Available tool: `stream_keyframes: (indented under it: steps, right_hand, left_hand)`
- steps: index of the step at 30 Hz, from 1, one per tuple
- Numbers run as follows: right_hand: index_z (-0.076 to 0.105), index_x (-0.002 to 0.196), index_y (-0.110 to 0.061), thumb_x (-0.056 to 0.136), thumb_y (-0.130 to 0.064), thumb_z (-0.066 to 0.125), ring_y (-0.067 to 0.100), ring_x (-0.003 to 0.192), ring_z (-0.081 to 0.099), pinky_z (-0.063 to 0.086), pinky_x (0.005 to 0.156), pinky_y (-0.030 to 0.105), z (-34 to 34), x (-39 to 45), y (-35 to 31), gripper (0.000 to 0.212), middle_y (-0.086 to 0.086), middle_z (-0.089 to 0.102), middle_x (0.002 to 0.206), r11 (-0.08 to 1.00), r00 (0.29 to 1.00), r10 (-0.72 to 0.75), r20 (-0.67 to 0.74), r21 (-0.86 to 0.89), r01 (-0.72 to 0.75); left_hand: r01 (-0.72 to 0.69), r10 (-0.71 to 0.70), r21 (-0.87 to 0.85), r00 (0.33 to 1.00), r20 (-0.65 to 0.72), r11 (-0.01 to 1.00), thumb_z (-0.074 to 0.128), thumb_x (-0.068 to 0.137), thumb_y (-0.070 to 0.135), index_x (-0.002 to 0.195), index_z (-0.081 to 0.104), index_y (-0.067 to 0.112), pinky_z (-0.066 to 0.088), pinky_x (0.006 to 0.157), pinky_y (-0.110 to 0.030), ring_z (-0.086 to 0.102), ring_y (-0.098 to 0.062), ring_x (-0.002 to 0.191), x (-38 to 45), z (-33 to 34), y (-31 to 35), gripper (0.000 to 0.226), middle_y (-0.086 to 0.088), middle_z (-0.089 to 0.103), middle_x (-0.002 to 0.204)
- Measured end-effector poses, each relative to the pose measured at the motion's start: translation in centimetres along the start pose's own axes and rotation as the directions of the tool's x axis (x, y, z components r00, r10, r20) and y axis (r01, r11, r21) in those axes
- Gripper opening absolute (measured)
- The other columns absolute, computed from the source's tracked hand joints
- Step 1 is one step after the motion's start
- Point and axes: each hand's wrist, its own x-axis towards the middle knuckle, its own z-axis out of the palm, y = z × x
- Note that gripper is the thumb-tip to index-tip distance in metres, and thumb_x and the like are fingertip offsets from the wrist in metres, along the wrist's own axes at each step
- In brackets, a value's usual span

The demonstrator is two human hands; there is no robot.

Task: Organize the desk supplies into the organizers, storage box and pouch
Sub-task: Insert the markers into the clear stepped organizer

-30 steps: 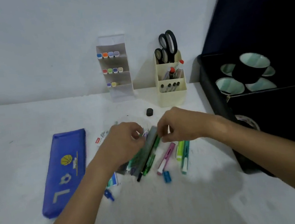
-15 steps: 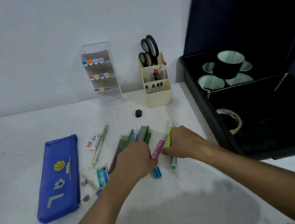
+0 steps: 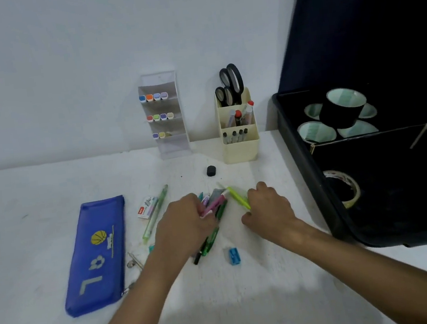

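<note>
My left hand point(image 3: 187, 224) is closed around a bundle of pens and highlighters; a pink highlighter point(image 3: 213, 205) and green pens point(image 3: 211, 240) stick out of it. My right hand point(image 3: 269, 211) grips a yellow-green highlighter point(image 3: 238, 197) just right of the bundle. A blue pouch point(image 3: 97, 254) lies shut at the left. The clear tiered organizer point(image 3: 165, 116) with markers and the cream pen holder point(image 3: 241, 142) with scissors stand at the wall. The dark storage box point(image 3: 316, 176) stands open at the right, with tape rolls inside.
Loose on the white desk: a light green pen point(image 3: 155, 213), a small staples box point(image 3: 146, 207), a black eraser point(image 3: 211, 170), a blue sharpener point(image 3: 234, 255) and metal clips point(image 3: 134, 263) beside the pouch. The box's raised lid point(image 3: 367, 21) towers at the right.
The left hand has gathered the pens and the pink highlighter into a bundle. The right hand has taken hold of the yellow-green highlighter. The blue sharpener now lies uncovered.
</note>
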Motion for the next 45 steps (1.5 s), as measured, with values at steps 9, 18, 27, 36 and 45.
stream_keyframes:
  steps: [9, 18, 27, 36, 45]
  right_hand:
    - [0.061, 0.118, -0.010, 0.092, -0.019, 0.056, 0.019, 0.093, 0.054, 0.039, 0.077, 0.025, -3.9, 1.5, -1.9, 0.028, 0.005, 0.059, 0.106, 0.927, 0.914, -0.151, -0.377, 0.268, 0.264]
    - [0.066, 0.112, -0.009, 0.092, -0.019, 0.059, 0.013, 0.085, 0.050, 0.044, 0.078, 0.025, -6.7, 6.3, -7.3, 0.023, 0.005, 0.062, 0.100, 0.839, 0.787, -0.300, -0.539, 0.244, 0.487]
    - [0.063, 0.121, -0.009, 0.094, -0.010, 0.056, 0.024, 0.102, 0.057, 0.049, 0.087, 0.031, -3.8, 12.3, -9.2, 0.028, 0.011, 0.063, 0.112, 0.836, 0.780, -0.364, -0.508, 0.190, 0.514]
    - [0.067, 0.112, -0.014, 0.096, -0.016, 0.055, 0.024, 0.095, 0.066, 0.050, 0.085, 0.028, -1.3, 16.9, -10.6, 0.020, 0.007, 0.071, 0.109, 0.859, 0.847, -0.325, -0.420, 0.244, 0.450]
    - [0.068, 0.110, -0.016, 0.097, -0.023, 0.054, 0.022, 0.092, 0.066, 0.049, 0.084, 0.026, -0.2, 18.5, -10.1, 0.020, 0.005, 0.071, 0.106, 0.895, 0.874, -0.272, -0.403, 0.229, 0.384]
  left_hand:
    - [-0.126, 0.090, -0.075, 0.927, -0.364, 0.989, 0.072, 0.081, 0.027, 0.088, 0.068, 0.017, 0.033, 0.057, -0.005, 0.055, -0.006, 0.058, 2.4, -6.3, -1.2, 0.013, 0.005, 0.062, 0.070]
    - [-0.268, 0.247, 0.039, 0.809, -0.534, 0.963, 0.071, 0.082, 0.015, 0.090, 0.070, 0.009, 0.051, 0.075, -0.039, 0.062, -0.025, 0.071, 7.5, -10.0, -1.3, 0.009, -0.007, 0.066, 0.080]
    - [-0.255, 0.279, 0.115, 0.856, -0.435, 0.960, 0.064, 0.089, 0.021, 0.111, 0.069, 0.016, 0.042, 0.072, -0.020, 0.052, -0.012, 0.072, 13.1, -7.4, -2.2, 0.023, -0.005, 0.068, 0.101]
    - [-0.231, 0.269, 0.159, 0.918, -0.291, 0.960, 0.063, 0.088, 0.017, 0.107, 0.070, 0.017, 0.046, 0.082, -0.024, 0.065, -0.025, 0.093, 17.2, -6.5, -2.9, 0.020, -0.006, 0.070, 0.108]
    - [-0.139, 0.210, 0.253, 0.937, -0.278, 0.958, 0.053, 0.094, 0.027, 0.108, 0.066, 0.019, 0.047, 0.071, -0.025, 0.066, -0.024, 0.084, 18.9, -5.2, -3.6, 0.021, -0.005, 0.070, 0.101]
